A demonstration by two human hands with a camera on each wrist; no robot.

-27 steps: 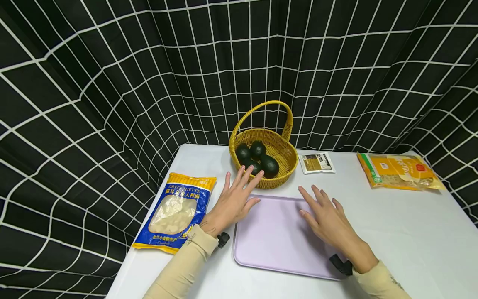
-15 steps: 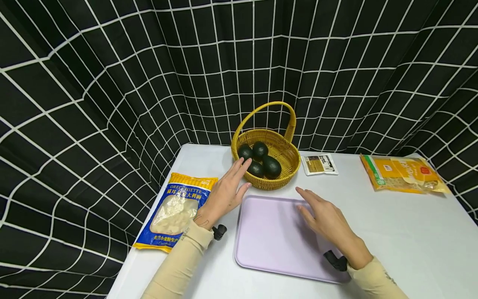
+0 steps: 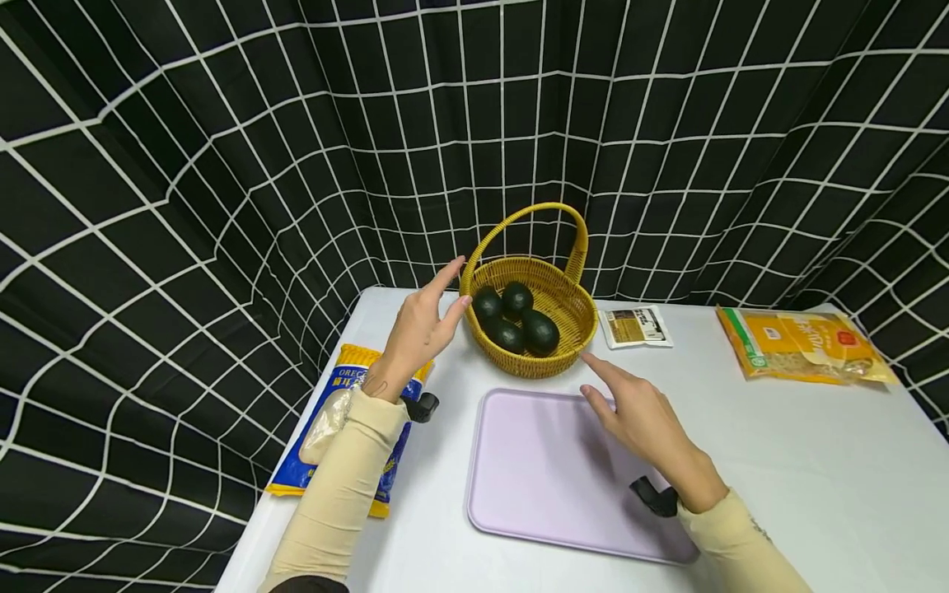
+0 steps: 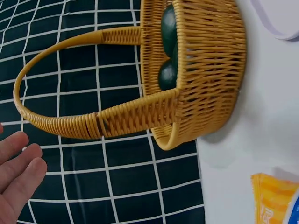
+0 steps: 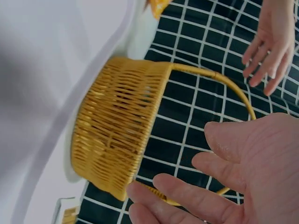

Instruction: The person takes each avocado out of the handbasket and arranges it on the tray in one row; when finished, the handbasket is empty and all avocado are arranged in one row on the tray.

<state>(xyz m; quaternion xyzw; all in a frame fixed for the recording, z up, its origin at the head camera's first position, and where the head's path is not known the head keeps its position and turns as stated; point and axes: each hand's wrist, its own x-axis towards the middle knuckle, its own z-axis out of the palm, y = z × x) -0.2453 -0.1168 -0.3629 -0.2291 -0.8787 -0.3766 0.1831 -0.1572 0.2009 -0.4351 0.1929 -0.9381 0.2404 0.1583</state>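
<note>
A yellow wicker basket (image 3: pixel 528 364) with a tall arched handle stands on the white table, several dark green avocados (image 3: pixel 539 332) inside it. My left hand (image 3: pixel 417 328) hovers to the basket's left near the handle, fingers extended and apart from it in the left wrist view. Over the far edge of a pale purple tray (image 3: pixel 544 473), my right hand (image 3: pixel 643 418) reaches towards the basket's front right, its fingers straight and loosely spread. In the right wrist view, the basket (image 5: pixel 119 126) appears beyond the right fingers, and the left hand (image 5: pixel 273 46) hangs empty.
A blue and yellow orecchiette bag (image 3: pixel 319 449) lies at left, partly under the left forearm in view. Right of the basket are a small white packet (image 3: pixel 636 326) and, farther right, an orange food bag (image 3: pixel 804 346). A black gridded curtain (image 3: pixel 534 123) rises behind the table.
My left hand has moved up and left, from in front of the basket to beside its handle. The right hand has shifted slightly towards the basket. Basket and tray stay put.
</note>
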